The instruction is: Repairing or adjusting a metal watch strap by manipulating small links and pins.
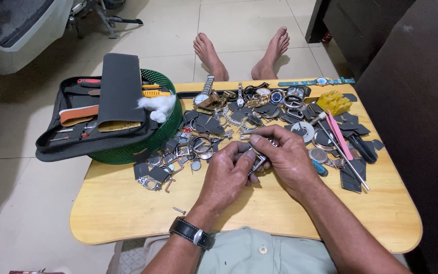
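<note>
My left hand point(227, 172) and my right hand point(285, 155) meet over the middle of a small wooden table point(128, 203). Both pinch a small silver metal watch part point(259, 161), held between the fingertips just above the tabletop. A black-strapped wristwatch point(192, 232) sits on my left wrist. Several watches, watch cases, metal bracelets and dark square pads point(244, 109) lie scattered just beyond the hands. A small screw or pin point(179, 210) lies loose on the wood near my left forearm.
A green mesh basket point(166, 127) at the table's left carries an open black tool case point(87, 127) with screwdrivers and a white cloth point(159, 105). Pink tweezers, a metal rod and a yellow holder point(333, 101) lie at right. My bare feet point(239, 50) rest on the tiled floor beyond.
</note>
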